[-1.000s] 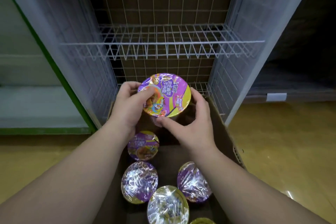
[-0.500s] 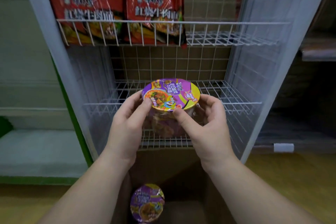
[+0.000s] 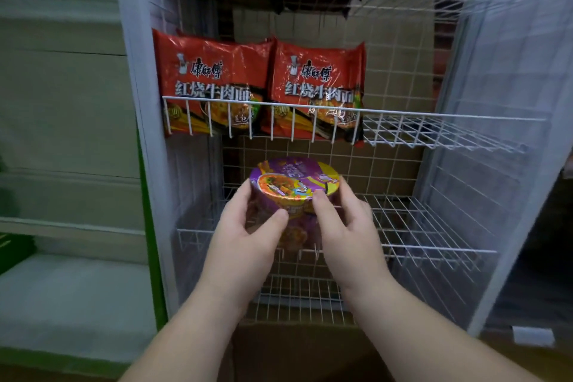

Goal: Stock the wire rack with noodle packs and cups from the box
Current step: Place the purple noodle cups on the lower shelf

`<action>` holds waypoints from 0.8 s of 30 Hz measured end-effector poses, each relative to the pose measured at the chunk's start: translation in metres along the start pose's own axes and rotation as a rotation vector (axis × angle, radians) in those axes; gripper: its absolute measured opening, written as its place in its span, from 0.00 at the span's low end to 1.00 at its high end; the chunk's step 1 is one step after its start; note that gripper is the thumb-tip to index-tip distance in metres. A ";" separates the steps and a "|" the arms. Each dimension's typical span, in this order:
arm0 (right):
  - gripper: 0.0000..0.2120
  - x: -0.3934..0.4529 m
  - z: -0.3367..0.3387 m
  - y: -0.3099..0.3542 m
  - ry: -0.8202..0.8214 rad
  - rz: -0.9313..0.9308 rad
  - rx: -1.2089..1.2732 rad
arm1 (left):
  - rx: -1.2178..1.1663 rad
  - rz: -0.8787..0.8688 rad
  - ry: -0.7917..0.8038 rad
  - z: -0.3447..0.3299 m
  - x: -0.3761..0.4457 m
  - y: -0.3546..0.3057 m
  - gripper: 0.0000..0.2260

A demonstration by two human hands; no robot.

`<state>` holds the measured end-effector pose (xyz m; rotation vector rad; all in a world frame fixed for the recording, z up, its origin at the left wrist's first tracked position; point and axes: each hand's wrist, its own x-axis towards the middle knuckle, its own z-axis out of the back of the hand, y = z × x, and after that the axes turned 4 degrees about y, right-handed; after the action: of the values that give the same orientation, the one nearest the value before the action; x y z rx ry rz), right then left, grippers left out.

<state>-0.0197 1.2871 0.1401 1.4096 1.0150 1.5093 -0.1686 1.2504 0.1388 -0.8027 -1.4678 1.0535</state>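
So I've just lifted this noodle cup (image 3: 294,183) up out of the box, left hand (image 3: 245,236) and right hand (image 3: 344,226) both gripping its sides, holding it over the wire rack's (image 3: 434,226) bare middle shelf, ready to set down.

The brand 康師傅 is printed in black brush script on the left red noodle pack (image 3: 214,84) and on the right red noodle pack (image 3: 316,87), with 红烧牛肉面 set below it in white characters. The print on the purple noodle cup's lid (image 3: 294,180) is too blurred to be read.
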 end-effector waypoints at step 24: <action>0.39 0.174 -0.121 -0.039 0.283 -0.105 -0.609 | 0.648 0.223 -0.066 0.052 0.165 0.059 0.21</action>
<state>-0.1466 1.4604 0.1566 0.7210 0.6842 1.7721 -0.2511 1.4136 0.1467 -0.4673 -0.9982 1.6219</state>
